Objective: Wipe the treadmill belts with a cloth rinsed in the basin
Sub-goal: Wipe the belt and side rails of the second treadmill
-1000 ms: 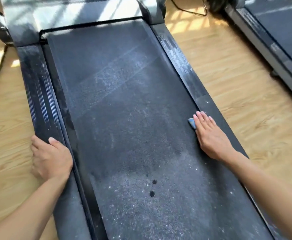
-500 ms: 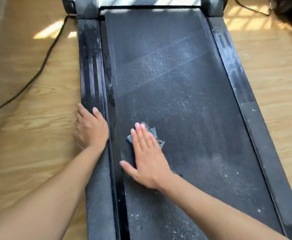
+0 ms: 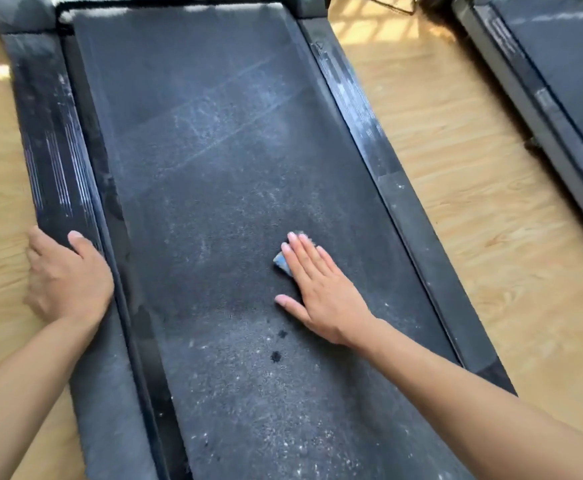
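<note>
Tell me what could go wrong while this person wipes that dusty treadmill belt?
The small cloth lies under the flat fingers of the right hand, not gripped, so it may slip out or bunch. The belt carries much grit; one small cloth could smear it rather than lift it. Leaning weight might shift the belt, though the left hand grips the left side rail.

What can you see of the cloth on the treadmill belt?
The cloth is small, blue-grey and soft-looking. It lies on the dusty black belt, right of its middle. The right hand presses it down with straight fingers and covers most of it; only a corner beside the forefinger and a bit past the fingertips show. Whether it is wet cannot be told.
</note>
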Demonstrator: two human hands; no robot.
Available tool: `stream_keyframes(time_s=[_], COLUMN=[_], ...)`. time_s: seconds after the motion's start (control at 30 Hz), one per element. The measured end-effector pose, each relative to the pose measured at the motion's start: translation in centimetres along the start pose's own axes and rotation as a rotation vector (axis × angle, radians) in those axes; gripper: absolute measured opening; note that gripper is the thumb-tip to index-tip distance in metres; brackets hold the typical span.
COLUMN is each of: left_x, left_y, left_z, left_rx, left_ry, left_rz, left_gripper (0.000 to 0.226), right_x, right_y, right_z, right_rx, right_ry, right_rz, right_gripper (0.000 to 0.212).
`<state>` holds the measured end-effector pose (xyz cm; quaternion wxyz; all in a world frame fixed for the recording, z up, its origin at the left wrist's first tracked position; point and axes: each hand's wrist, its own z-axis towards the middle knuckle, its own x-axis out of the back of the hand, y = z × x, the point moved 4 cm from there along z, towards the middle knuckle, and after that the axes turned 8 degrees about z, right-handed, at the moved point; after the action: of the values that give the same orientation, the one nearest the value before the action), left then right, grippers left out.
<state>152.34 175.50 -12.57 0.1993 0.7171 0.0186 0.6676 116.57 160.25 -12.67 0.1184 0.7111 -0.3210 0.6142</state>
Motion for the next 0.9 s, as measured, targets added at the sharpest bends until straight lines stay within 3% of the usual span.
stream_keyframes(time_s=[0.13,0.2,0.4,0.53,0.77,0.9], left_x=[0.0,0.1,0.6,0.8,0.9,0.9], left_y=[0.0,0.2,0.7,1.0,0.3,0.1], left_z=[-0.1,0.0,-0.2,-0.4,0.3,1.1], left_rx=[0.021,0.020,0.027,0.026,-0.049,-0.098], left_ry=[0.000,0.000,-0.024,-0.059,-0.158,-0.310], left_rz=[0.014,0.020,0.033,0.022,-0.027,-0.007], left_gripper=[0.064,0.061,0.062,0.061,0.066,0.072], right_x=[2.5,3.0,1.2,0.1,-3.4,-4.0], right_y=[10.4,12.7,8.1,0.1,-19.9,-21.5], right_z=[-3.9,-5.1,-4.1,-2.5,1.4,-0.5], right_rx=[-0.333,-0.400,-0.518,-0.327,0.313,0.389], right_ry=[-0.027,-0.044,0.111,0.050,-0.138,-0.158], right_rz=[-0.051,0.000,0.322,0.327,0.253,0.358], right_gripper=[0.098,0.101,0.114,0.109,0.094,0.083])
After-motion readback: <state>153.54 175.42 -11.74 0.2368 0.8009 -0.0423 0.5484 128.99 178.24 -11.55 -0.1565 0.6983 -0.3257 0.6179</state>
